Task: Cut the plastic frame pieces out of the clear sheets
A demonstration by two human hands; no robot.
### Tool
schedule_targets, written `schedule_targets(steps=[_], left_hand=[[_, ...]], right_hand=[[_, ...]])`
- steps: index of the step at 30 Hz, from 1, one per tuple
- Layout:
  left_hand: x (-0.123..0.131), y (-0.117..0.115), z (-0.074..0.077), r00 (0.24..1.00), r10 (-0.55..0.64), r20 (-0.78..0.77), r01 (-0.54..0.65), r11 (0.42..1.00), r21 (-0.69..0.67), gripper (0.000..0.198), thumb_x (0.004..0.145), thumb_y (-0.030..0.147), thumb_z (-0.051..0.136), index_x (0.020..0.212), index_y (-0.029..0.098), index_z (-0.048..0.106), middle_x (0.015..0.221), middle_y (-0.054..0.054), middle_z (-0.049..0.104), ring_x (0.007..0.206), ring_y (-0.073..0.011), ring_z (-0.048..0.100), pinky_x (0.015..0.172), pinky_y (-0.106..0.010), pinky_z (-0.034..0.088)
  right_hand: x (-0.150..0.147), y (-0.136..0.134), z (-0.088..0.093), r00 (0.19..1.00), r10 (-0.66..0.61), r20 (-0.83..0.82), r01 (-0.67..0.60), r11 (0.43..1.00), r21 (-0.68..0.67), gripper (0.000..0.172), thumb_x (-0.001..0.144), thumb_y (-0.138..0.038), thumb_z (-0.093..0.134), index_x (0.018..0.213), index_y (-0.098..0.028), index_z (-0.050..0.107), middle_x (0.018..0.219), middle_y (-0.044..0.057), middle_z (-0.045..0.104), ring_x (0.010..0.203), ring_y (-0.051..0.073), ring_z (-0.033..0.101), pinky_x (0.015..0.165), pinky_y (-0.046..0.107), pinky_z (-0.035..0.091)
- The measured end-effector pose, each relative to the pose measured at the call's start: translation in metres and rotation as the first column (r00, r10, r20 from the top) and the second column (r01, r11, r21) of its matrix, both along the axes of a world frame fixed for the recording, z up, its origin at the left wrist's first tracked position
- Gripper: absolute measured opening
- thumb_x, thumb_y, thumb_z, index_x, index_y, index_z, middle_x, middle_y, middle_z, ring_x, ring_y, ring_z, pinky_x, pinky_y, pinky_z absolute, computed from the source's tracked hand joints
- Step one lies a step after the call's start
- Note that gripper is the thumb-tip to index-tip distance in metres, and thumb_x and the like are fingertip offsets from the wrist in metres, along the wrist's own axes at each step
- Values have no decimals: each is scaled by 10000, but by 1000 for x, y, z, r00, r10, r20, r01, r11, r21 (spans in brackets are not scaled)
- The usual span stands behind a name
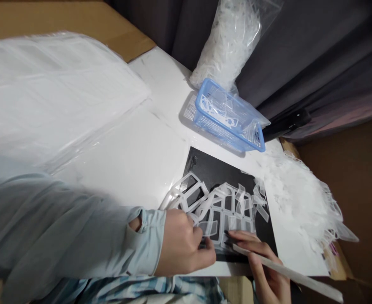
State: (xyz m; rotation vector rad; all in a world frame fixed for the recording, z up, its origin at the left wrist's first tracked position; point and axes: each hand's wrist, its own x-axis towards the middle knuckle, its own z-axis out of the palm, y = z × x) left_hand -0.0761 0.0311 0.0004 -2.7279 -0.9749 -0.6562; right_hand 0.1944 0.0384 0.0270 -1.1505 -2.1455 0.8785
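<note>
Hands (181, 242) among clear plastic frames (217, 211) on black mat (211, 169)

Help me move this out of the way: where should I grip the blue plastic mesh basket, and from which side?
Take the long near rim of the blue plastic mesh basket, coming from the black mat side. That straight rim looks free, while clear plastic film drapes over the far end. Keep it level, since white plastic scraps lie inside.

The head-worn camera looks forward and down from above the person, close over the left hand (181, 245), right hand (264, 270) and plastic frames (224, 207). The view sits tilted, so the white tabletop (131, 164) runs diagonally toward a grey curtain (315, 63).
</note>
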Motion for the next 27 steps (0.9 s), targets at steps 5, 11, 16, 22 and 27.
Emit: schedule_targets(steps=[5,11,16,22,27], left_hand=[[-3,2,0,999,-45,-10,45,999,-18,368,895,313,531,1262,275,530,648,9,576,471,-202,449,387,-369,334],[-7,4,6,992,-104,-74,100,994,-55,443,890,286,551,1330,232,536,717,-9,642,501,-198,509,385,-358,378],[-6,5,7,989,-108,-97,105,994,-35,444,897,261,549,1340,227,542,700,-10,648,481,-199,515,363,-357,376],[-7,5,10,990,-122,-68,118,992,-53,397,910,226,519,1303,208,571,678,-14,653,479,-193,519,367,-343,363],[-7,5,11,987,-130,-89,124,989,-75,419,895,238,562,1312,205,579,709,-31,681,498,-188,539,375,-333,360]], right_hand=[[5,0,-4,998,59,28,-59,998,3,214,1020,-188,445,1128,-230,625,1197,82,684,1180,233,611,996,355,516],[8,3,5,968,181,176,-191,981,43,197,1018,-192,462,1152,-236,600,1290,91,639,1232,228,580,999,338,515],[0,-5,1,956,151,252,-196,967,162,235,1009,-266,533,1235,-284,595,1253,72,677,1181,205,629,937,290,560],[-11,-21,-20,982,-13,186,-45,952,301,314,1043,-258,440,1337,-321,528,1221,68,689,1181,234,617,934,400,535],[-17,-16,-18,976,-147,159,78,925,372,294,1046,-216,373,1273,-286,546,1163,64,705,1108,217,646,898,363,525]])
